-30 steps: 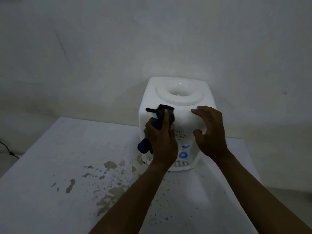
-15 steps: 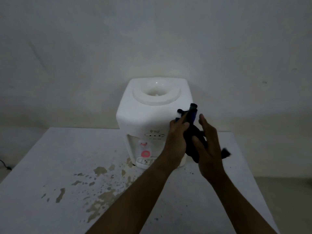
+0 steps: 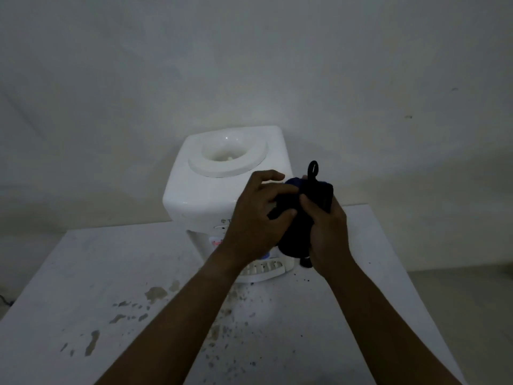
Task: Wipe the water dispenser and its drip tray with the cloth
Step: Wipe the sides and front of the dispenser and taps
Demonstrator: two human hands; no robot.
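Observation:
A white tabletop water dispenser (image 3: 205, 190) stands at the back of the table, its round bottle well on top. Its slotted drip tray (image 3: 263, 269) shows at the base, partly hidden by my left wrist. A dark blue cloth (image 3: 297, 234) with a black hanging loop is bunched in front of the dispenser's right front corner. My left hand (image 3: 255, 220) grips the cloth from the left with curled fingers. My right hand (image 3: 327, 232) holds it from the right, thumb pressed into the fabric. The taps are mostly covered by my hands.
The white table (image 3: 97, 287) has brown stains and dark specks (image 3: 155, 294) in front of the dispenser. A plain wall (image 3: 249, 65) rises close behind. The table's right edge lies just right of my right forearm.
The cloth went from my left hand on the dispenser's front to between both hands at its right side. My right hand left the dispenser and took hold of the cloth.

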